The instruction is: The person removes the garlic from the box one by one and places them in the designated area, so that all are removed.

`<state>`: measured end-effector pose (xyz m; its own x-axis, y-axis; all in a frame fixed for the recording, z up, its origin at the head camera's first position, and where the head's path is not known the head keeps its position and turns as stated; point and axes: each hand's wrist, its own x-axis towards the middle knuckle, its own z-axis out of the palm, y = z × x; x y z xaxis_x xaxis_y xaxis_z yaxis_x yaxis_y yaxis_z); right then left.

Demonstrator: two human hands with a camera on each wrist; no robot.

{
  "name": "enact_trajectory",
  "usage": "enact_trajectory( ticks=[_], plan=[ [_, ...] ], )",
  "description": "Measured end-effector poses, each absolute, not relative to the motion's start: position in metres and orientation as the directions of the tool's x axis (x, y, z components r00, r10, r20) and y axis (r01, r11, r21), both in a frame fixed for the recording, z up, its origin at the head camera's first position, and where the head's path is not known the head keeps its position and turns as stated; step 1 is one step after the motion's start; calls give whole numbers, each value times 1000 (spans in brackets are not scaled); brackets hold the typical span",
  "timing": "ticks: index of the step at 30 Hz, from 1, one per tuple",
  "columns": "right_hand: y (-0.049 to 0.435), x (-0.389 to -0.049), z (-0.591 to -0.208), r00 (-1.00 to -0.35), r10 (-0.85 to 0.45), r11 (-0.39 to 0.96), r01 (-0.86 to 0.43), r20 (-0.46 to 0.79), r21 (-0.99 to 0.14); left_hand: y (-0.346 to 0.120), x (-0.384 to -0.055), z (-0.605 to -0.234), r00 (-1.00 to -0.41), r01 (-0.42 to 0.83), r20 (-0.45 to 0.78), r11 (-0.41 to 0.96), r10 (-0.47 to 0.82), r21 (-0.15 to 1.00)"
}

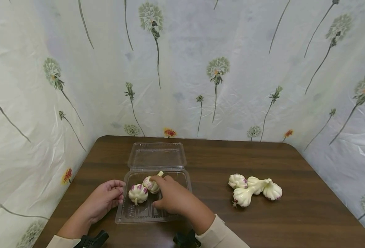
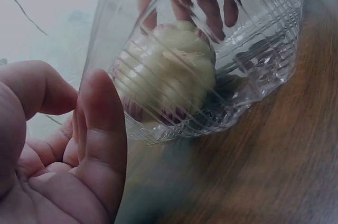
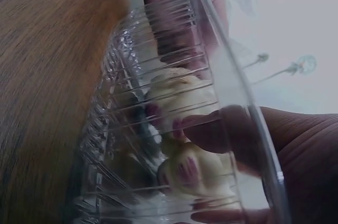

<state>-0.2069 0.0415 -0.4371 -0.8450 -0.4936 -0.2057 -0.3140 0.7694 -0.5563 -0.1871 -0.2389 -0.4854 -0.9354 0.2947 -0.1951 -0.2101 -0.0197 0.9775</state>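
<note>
A clear plastic clamshell container [image 1: 129, 217] lies with its lid [image 1: 157, 155] folded back. Inside are two garlic bulbs with purple streaks: one garlic bulb [image 1: 138, 194] near the left wall, the other garlic bulb [image 1: 151, 185] behind it to the right, its stem pointing back. My left hand [image 1: 108, 196] pinches the container's left rim between thumb and finger, as the left wrist view shows. Over the tray, my right hand [image 1: 173, 194] has its fingers at the rear bulb, while the thumb stands apart from it. In the right wrist view, that garlic bulb [image 3: 187, 174] lies between spread thumb and fingers.
Several more garlic bulbs [image 1: 242, 197] lie clustered on the right of the brown wooden table [image 1: 213, 220]. A flower-printed sheet [image 1: 182, 69] hangs behind the table and along its sides.
</note>
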Motion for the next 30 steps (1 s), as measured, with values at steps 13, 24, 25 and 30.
enact_trajectory(
  ticks=[13, 24, 25, 30],
  plan=[
    [38, -213, -448, -850, -491, 741, -293, -190, -604, -238, -188, -484, -933, -217, -204, -12, 295, 976],
    [37, -216, -451, -860, -498, 720, -339, -110, -605, -239, -188, -486, -932, -214, -202, -8, 302, 977],
    [37, -216, -451, -859, -500, 714, -337, -111, -613, -239, -188, -486, -932, -215, -202, -8, 301, 977],
    [38, -216, -451, -861, -497, 698, -324, -106, -638, -239, -188, -488, -933, -213, -200, -10, 298, 977]
  ],
)
